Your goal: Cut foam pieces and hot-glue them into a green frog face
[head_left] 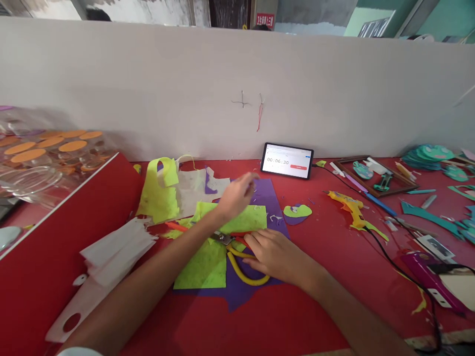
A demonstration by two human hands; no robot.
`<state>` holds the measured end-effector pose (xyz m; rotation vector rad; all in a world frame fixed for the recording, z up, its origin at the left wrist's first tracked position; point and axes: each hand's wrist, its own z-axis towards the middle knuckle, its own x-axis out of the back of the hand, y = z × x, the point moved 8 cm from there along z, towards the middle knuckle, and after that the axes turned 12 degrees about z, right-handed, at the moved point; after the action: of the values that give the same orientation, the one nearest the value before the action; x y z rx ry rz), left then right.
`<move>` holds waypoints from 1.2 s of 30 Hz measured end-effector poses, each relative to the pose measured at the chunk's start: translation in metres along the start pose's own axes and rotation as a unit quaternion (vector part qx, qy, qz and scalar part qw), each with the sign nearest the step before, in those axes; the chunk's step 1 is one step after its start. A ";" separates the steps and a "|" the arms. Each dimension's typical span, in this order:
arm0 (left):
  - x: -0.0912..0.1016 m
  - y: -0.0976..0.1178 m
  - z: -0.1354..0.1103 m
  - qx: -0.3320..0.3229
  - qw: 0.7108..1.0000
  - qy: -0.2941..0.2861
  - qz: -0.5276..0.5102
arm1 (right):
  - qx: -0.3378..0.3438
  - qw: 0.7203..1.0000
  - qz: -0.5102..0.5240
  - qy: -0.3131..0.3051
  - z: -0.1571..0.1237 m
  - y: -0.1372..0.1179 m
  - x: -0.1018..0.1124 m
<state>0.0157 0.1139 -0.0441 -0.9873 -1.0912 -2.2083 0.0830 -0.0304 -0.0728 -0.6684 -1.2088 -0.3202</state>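
Observation:
My left hand (pixel 237 194) is raised over the purple felt-like sheet (pixel 265 190), its fingers curled together and slightly blurred; anything between them is too small to make out. Lower down, my right hand (pixel 269 252) has its fingers closed at the handles of the scissors (pixel 248 279), which have a yellow loop and a metal pivot. Red-orange handle parts show beside its fingers, and an orange tip (pixel 176 226) sticks out past my left forearm. Beneath the scissors lie yellow-green felt pieces (pixel 202 269) on the purple sheet. A small yellow-green and purple cutout (pixel 297 212) lies to the right.
A tablet (pixel 287 160) showing a timer leans against the white partition (pixel 166 89). On the right are a yellow glue gun (pixel 351 207) with a black cable, a wooden tray (pixel 404 189) and teal cutouts (pixel 426 155). White sheets (pixel 118 249) and clear jars (pixel 33 183) are at left.

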 end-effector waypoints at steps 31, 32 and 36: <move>0.024 -0.085 0.005 0.032 0.965 -0.176 0.193 | -0.195 0.763 0.588 0.182 -0.011 0.082 0.009; 0.030 -0.090 0.005 0.048 0.962 -0.162 0.215 | -0.216 0.769 0.572 0.188 -0.012 0.086 0.006; 0.069 -0.117 0.005 0.152 0.923 -0.070 0.345 | -0.275 0.769 0.524 0.240 -0.018 0.102 0.002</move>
<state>-0.1045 0.1772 -0.0433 -1.1716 -0.9160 -1.3766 0.1544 0.0369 -0.1056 -1.5539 -0.0965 0.1304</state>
